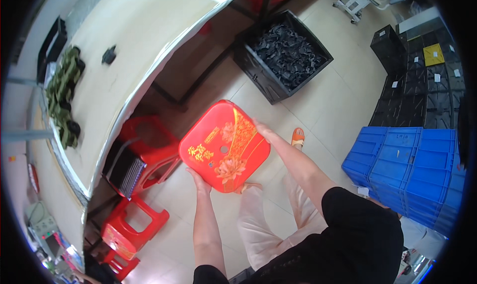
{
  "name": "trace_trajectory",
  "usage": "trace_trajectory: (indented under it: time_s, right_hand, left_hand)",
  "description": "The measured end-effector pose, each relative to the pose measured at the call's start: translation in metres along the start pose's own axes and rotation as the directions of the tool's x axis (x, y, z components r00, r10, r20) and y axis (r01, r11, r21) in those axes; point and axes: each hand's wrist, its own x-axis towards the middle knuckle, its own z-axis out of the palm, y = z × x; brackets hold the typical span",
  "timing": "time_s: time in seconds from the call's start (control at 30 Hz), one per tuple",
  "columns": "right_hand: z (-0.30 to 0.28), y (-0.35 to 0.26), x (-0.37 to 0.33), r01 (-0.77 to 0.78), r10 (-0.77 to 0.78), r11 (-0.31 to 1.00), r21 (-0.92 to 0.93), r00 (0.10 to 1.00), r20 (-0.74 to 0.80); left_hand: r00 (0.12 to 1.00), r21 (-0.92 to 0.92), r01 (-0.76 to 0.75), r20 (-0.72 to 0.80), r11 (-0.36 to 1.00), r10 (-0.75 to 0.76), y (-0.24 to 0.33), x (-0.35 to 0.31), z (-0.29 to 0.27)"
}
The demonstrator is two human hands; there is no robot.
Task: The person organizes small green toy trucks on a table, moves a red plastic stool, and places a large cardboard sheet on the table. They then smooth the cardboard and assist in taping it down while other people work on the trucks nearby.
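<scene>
Between my two hands is a red plastic stool (211, 135), its square seat with rounded corners facing up. Gold and orange flowers decorate the seat, and a small hole sits at its middle. My left hand (199, 180) grips the near left edge, with the fingers partly hidden under the rim. On the right edge, my right hand (263, 130) is closed round the rim, its fingers mostly out of sight below. The stool's legs are hidden beneath the seat.
A worktable (149, 25) runs along the left, with green and black parts (64, 97) on it. Ahead stands a black crate (278, 60) full of small black pieces. More red stools (134, 227) are at the lower left. Blue crates (397, 159) are stacked on the right.
</scene>
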Motion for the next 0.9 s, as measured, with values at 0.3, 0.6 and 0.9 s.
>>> trace_trajectory:
  time_s: [0.3,0.6,0.9]
  right_hand:
    - [-0.084,-0.029,-0.02,0.354,-0.298,0.92,-0.167,0.91,0.287]
    - [-0.238,-0.186,-0.216,0.134,-0.213,0.973,0.187,0.833,0.51]
    - [-0.434,-0.276,-0.257,0.42,-0.471,0.859,0.293,0.873,0.13]
  left_hand:
    - [0.973,0.381,-0.206,-0.022,0.901,0.232,0.013,-0.1,0.121]
    - [0.904,0.505,-0.341,-0.054,0.793,0.424,0.027,-0.308,0.37]
    - [0.915,0.433,-0.4,0.235,0.808,0.327,-0.043,-0.309,0.57]
